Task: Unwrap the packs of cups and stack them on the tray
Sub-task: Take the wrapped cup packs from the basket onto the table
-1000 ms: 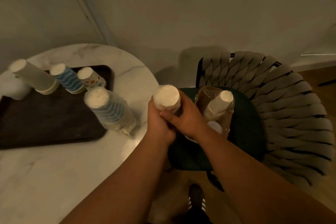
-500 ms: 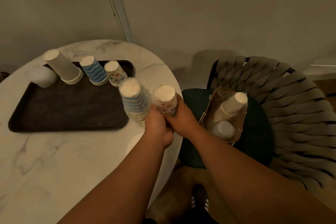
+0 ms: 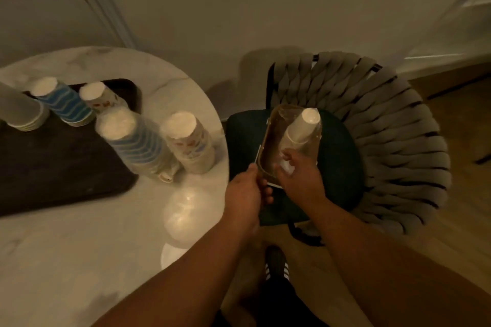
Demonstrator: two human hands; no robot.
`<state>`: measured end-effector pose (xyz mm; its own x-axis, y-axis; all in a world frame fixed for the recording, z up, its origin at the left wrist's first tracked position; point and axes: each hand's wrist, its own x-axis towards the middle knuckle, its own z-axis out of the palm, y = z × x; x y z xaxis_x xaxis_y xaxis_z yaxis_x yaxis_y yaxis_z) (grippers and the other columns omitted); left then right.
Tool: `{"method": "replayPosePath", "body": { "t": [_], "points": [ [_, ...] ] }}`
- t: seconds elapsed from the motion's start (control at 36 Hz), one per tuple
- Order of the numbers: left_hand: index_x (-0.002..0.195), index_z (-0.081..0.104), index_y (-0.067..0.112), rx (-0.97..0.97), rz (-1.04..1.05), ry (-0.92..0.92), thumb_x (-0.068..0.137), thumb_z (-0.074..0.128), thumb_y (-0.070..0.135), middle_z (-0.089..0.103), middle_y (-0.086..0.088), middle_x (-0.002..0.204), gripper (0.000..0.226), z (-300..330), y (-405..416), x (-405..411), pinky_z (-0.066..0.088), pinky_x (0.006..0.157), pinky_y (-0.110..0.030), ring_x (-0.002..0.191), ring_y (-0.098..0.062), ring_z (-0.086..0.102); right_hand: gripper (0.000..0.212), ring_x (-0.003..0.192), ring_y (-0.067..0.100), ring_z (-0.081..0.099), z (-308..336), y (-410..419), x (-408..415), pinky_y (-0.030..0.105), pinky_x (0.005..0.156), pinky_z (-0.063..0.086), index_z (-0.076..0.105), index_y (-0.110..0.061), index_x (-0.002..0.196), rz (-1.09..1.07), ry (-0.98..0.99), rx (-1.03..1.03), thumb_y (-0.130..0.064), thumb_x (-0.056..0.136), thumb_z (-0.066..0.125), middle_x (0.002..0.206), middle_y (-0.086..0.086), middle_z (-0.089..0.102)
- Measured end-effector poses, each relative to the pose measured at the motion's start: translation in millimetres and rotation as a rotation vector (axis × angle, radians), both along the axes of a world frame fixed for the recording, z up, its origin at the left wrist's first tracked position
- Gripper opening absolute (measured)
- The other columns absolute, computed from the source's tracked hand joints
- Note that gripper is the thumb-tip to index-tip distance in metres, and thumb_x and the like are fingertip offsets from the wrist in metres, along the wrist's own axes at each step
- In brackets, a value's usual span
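Two hands working centre frame: left hand fingers pinching clear plastic bag rim, right hand fingers curling inside around a small pale, blurred item; keeping the mouth held wide should ease lifting.

Head-worn, wide-angle, looking steeply down and forward; close over both forearms, table left, chair right; edges seemingly motion-blurred.

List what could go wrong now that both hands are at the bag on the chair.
The two wrapped packs, blue-striped and patterned, stand tall near the table edge; a bump could topple them. The bag, gripped by the left hand, may tip its white pack as the right hand reaches inside.
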<state>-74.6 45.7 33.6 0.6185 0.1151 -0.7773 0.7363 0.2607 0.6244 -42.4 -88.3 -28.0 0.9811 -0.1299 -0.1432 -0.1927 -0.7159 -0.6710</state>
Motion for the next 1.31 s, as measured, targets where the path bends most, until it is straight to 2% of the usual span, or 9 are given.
{"method": "replayPosePath", "body": {
  "t": [0.17, 0.31, 0.42, 0.53, 0.69, 0.89, 1.14, 1.22, 1.31],
  "points": [
    [0.090, 0.064, 0.020, 0.179, -0.246, -0.097, 0.092, 0.059, 0.039, 0.066, -0.011, 0.103, 0.019, -45, -41, 57, 0.053, 0.093, -0.046, 0.103, -0.029, 0.063, 0.042, 0.120, 0.024, 0.051, -49, -60, 15, 0.043, 0.103, 0.041, 0.061, -0.025, 0.125, 0.155, 0.111, -0.430, -0.047, 0.090, 0.057, 0.128, 0.004, 0.061],
    [0.110, 0.066, 0.006, 0.219, -0.370, -0.004, 0.087, 0.061, 0.037, 0.067, -0.019, 0.111, 0.040, -91, -71, 117, 0.050, 0.097, -0.049, 0.107, -0.037, 0.062, 0.057, 0.145, 0.023, 0.022, -67, -74, 40, 0.051, 0.120, 0.008, 0.044, -0.024, 0.143, 0.504, 0.257, -0.552, -0.052, 0.093, 0.042, 0.151, 0.004, 0.040],
    [0.121, 0.061, 0.008, 0.266, -0.464, 0.103, 0.083, 0.060, 0.041, 0.065, -0.012, 0.117, 0.050, -128, -89, 147, 0.049, 0.098, -0.045, 0.106, -0.032, 0.061, 0.063, 0.141, 0.023, 0.030, -79, -77, 45, 0.055, 0.118, -0.002, 0.037, -0.024, 0.147, 0.555, 0.326, -0.545, -0.059, 0.094, 0.032, 0.150, 0.002, 0.040],
    [0.124, 0.060, 0.003, 0.330, -0.610, 0.201, 0.087, 0.053, 0.039, 0.061, -0.013, 0.126, 0.053, -198, -92, 166, 0.043, 0.105, -0.047, 0.116, -0.036, 0.056, 0.058, 0.134, 0.027, 0.037, -91, -77, 44, 0.057, 0.116, 0.009, 0.047, -0.023, 0.139, 0.564, 0.316, -0.521, -0.057, 0.096, 0.028, 0.142, 0.004, 0.048],
    [0.121, 0.057, 0.000, 0.255, -0.567, 0.355, 0.097, 0.050, 0.038, 0.061, -0.012, 0.118, 0.046, -208, -94, 169, 0.043, 0.103, -0.042, 0.110, -0.032, 0.054, 0.048, 0.118, 0.028, 0.043, -107, -76, 41, 0.043, 0.099, 0.040, 0.060, -0.016, 0.125, 0.509, 0.240, -0.372, -0.048, 0.095, 0.040, 0.123, 0.008, 0.054],
    [0.111, 0.061, 0.006, 0.133, -0.593, 0.453, 0.095, 0.052, 0.045, 0.064, -0.013, 0.098, 0.043, -221, -106, 179, 0.046, 0.068, -0.035, 0.082, -0.032, 0.058, 0.052, 0.108, 0.029, 0.049, -114, -76, 39, 0.045, 0.095, 0.044, 0.067, -0.011, 0.115, 0.435, 0.173, -0.319, -0.047, 0.087, 0.042, 0.110, 0.009, 0.060],
    [0.128, 0.052, 0.002, 0.083, -0.694, 0.468, 0.097, 0.048, 0.046, 0.058, -0.016, 0.121, 0.054, -230, -108, 182, 0.041, 0.098, -0.039, 0.115, -0.034, 0.052, 0.059, 0.100, 0.031, 0.053, -118, -76, 37, 0.050, 0.094, 0.046, 0.073, -0.007, 0.099, 0.399, 0.159, -0.265, -0.051, 0.082, 0.036, 0.095, 0.010, 0.060],
    [0.100, 0.055, 0.001, 0.078, -0.696, 0.477, 0.100, 0.045, 0.042, 0.058, -0.011, 0.090, 0.043, -227, -110, 180, 0.041, 0.090, -0.034, 0.086, -0.030, 0.054, 0.052, 0.094, 0.032, 0.053, -125, -77, 36, 0.053, 0.092, 0.047, 0.073, -0.007, 0.091, 0.407, 0.132, -0.271, -0.047, 0.084, 0.041, 0.088, 0.010, 0.059],
    [0.090, 0.056, 0.000, 0.038, -0.722, 0.486, 0.098, 0.046, 0.045, 0.058, -0.014, 0.088, 0.046, -224, -109, 179, 0.042, 0.093, -0.037, 0.080, -0.030, 0.052, 0.048, 0.092, 0.031, 0.053, -128, -77, 35, 0.052, 0.089, 0.048, 0.072, -0.008, 0.089, 0.419, 0.120, -0.275, -0.046, 0.084, 0.044, 0.085, 0.009, 0.060]
  ]
}}
